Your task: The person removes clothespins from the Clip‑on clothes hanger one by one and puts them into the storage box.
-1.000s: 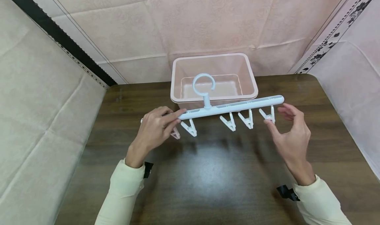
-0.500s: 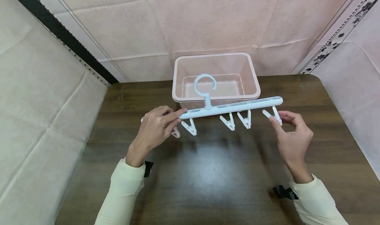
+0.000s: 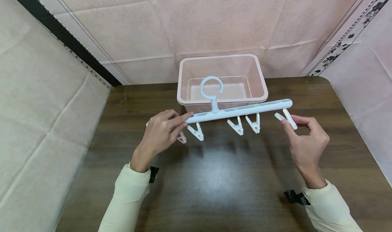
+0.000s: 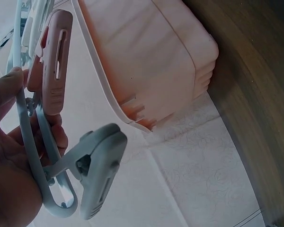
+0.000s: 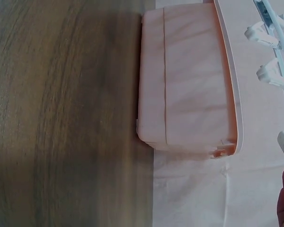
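A light-blue clip hanger (image 3: 242, 111) with an open hook (image 3: 211, 78) is held up over the table. My left hand (image 3: 162, 131) grips the bar near its left end. Several white clips (image 3: 236, 126) dangle beneath the bar. In the left wrist view, a pink clip (image 4: 57, 66) and a blue-grey clip (image 4: 102, 168) hang close by the left fingers (image 4: 9, 85). My right hand (image 3: 307, 142) pinches the rightmost white clip (image 3: 290, 119) between thumb and fingers, its upper end right under the bar. Only the edge of that hand shows in the right wrist view.
Behind the hanger, a pale pink plastic tub (image 3: 220, 64) stands at the back of the dark wooden table (image 3: 214, 191). Pink patterned cloth (image 3: 214, 21) covers the wall behind, with pale cloth (image 3: 46, 106) on the left side.
The right thumb and fingers have closed on the rightmost clip, which now tilts and sits slightly farther right. The left hand and the bar have hardly moved.
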Demonstrator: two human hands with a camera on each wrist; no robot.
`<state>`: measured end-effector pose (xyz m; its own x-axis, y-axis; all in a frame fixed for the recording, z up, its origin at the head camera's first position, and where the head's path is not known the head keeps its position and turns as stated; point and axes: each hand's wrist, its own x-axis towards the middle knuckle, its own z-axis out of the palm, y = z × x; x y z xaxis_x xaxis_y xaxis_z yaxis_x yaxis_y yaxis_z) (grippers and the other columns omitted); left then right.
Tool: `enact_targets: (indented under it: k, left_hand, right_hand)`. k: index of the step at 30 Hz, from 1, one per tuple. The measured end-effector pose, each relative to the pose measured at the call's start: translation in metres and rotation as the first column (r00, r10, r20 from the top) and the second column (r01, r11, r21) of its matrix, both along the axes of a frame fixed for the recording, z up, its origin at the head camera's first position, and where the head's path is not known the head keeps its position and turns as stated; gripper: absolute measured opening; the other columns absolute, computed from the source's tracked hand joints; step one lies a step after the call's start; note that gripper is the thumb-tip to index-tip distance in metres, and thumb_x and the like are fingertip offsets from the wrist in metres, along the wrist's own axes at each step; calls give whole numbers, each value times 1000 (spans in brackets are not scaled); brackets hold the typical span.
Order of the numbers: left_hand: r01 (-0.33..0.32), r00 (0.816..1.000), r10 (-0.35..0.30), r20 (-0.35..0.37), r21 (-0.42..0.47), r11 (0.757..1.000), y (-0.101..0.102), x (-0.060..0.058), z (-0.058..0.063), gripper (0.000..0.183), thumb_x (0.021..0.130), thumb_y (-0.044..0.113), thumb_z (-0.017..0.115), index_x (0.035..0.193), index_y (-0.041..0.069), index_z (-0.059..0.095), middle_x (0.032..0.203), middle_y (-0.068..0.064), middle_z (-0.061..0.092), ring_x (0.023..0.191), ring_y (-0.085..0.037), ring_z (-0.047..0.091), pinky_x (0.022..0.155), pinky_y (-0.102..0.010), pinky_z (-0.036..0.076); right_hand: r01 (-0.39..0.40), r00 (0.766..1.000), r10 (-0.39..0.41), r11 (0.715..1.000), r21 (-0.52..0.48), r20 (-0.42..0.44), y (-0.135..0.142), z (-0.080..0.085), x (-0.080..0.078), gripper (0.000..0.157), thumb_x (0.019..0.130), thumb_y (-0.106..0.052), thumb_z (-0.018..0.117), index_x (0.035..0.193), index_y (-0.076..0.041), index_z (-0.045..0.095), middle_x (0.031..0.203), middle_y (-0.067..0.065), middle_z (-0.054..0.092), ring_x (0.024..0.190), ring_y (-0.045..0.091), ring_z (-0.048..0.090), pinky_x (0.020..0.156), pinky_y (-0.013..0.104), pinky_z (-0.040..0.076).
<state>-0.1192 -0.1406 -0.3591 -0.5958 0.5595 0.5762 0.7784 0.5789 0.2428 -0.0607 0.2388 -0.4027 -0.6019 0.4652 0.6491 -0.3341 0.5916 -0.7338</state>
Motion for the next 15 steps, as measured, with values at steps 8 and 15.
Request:
enact_targets:
  k: [8,15]
  left_hand:
    - [5,1000,-5,-15,-8,1000,2,1,1,34,89,9,76,123,12,74,78,-5,62,64,-17,48,53,-31,41]
    - [27,1000,-28,-12,-10,1000,3,3,3,34,90,8,75,123,11,73,76,-4,59,63,-16,46,52,-30,40]
  right_hand:
    - [-9,997,13,998,56,-81,3,0,-1,24,73,5,85,91,13,71,88,23,71,80,2,58,76,18,41]
    - [107,980,-83,985,132,-180,-1,-2,-2,24,70,10,85,86,14,68,83,28,67,73,32,61,80,13,39]
